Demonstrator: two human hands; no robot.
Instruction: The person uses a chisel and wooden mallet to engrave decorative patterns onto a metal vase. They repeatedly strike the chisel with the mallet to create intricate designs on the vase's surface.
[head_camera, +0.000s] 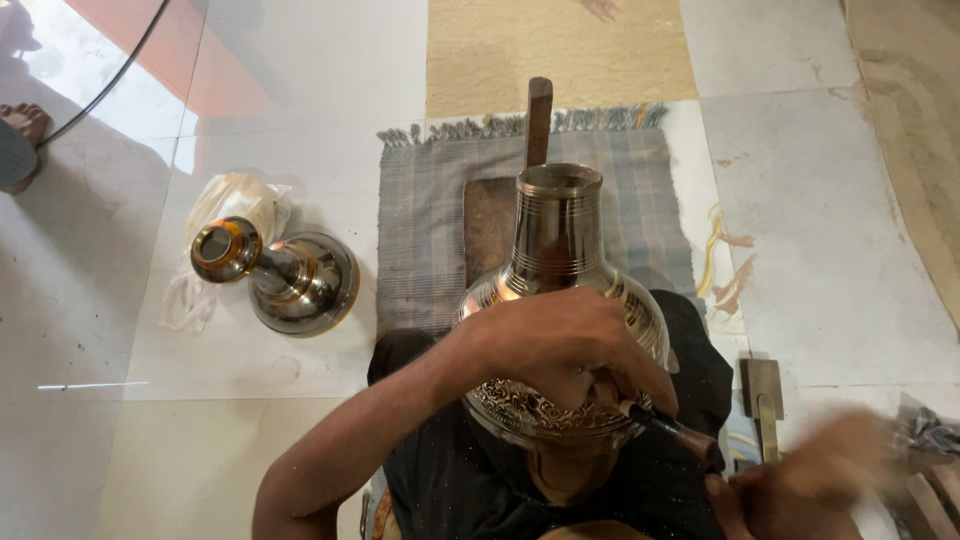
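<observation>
Where hands work, glossy tiled floor, fringed grey mat.

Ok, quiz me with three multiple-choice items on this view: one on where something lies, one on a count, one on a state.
1. Where does the second metal pot lie?
A. on its side on the floor tiles, left of the mat
B. upright on the mat
C. in the lap

2. How many metal pots show?
A. one
B. two
C. four

3. What is the left hand doing?
A. hanging free
B. resting on the large pot, gripping a thin tool
C. lifting the mat

Answers: 1 A, its neck points sideways over the tiles. 2 B, one in the lap, one on the floor. 3 B, fingers wrap the tool against the engraved band; the right hand is blurred.
</observation>
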